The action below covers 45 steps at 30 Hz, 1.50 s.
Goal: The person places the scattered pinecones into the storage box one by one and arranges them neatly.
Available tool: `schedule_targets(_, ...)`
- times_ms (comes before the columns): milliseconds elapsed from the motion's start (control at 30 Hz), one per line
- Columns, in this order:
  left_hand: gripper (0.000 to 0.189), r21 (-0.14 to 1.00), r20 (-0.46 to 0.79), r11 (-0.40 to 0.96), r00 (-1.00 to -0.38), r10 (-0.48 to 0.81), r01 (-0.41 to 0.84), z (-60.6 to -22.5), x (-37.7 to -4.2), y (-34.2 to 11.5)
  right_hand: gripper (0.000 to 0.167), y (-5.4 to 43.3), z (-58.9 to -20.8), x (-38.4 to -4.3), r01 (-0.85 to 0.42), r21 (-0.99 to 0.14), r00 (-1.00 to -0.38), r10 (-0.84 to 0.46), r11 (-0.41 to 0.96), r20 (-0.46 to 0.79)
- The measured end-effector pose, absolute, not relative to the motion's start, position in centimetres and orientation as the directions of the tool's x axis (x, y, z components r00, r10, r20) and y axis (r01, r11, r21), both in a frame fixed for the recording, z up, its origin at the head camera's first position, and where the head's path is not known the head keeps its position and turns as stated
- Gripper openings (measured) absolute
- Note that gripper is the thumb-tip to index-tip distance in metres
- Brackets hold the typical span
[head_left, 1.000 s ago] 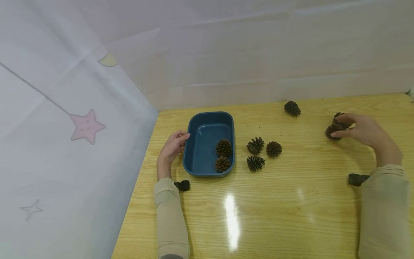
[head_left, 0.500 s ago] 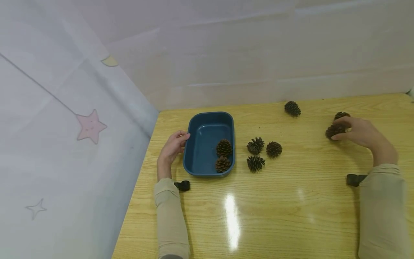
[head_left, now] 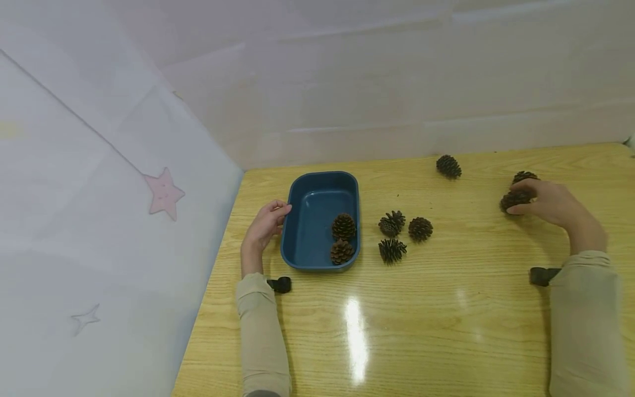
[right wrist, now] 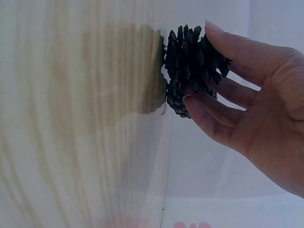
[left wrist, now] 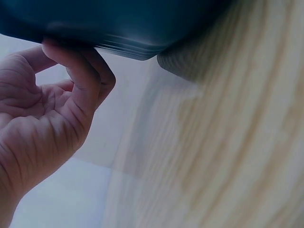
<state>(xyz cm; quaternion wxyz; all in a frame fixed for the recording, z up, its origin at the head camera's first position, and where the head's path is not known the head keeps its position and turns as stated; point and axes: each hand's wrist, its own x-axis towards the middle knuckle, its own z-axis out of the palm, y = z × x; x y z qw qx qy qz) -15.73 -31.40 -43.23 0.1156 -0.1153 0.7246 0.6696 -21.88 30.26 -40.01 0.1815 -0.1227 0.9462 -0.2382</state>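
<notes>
At the right of the table my right hand (head_left: pixel 555 205) grips a dark brown pine cone (head_left: pixel 514 200), thumb on one side and fingers on the other. In the right wrist view, this pine cone (right wrist: pixel 192 61) sits between the fingertips, close to the tabletop. Another pine cone (head_left: pixel 525 176) lies just behind it. My left hand (head_left: pixel 265 225) holds the left rim of a blue rectangular box (head_left: pixel 310 220). From the left wrist, bent fingers (left wrist: pixel 78 71) touch the box's outer wall. Two pine cones (head_left: pixel 342 238) lie at the box's right side.
Several pine cones (head_left: pixel 393 223) lie grouped right of the box on the wooden table (head_left: pixel 421 320). One pine cone (head_left: pixel 448 166) lies near the back edge. White cloth (head_left: pixel 347 82) hangs behind, and another with a pink star (head_left: pixel 165 194) hangs at left.
My right hand has shifted slightly left and toward me, showing more of the pine cone behind. My left hand and the box have stayed put. The star on the left cloth has drifted right.
</notes>
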Motion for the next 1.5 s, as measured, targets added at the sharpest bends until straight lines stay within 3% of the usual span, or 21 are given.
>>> schedule_targets(600, 0.017, 0.946, -0.316, 0.076, -0.949, -0.011, -0.316, -43.2, -15.5, -31.6, 0.061, 30.2, -40.3, -22.1, -0.166, -0.486, -0.912, -0.321, 0.858, -0.256)
schedule_targets(1500, 0.017, 0.948, -0.31, 0.081, -0.951, 0.012, -0.308, -43.4, -15.8, -31.4, 0.072, 30.1, -39.3, -21.8, -0.136, -0.472, -0.952, -0.247, 0.871, -0.181)
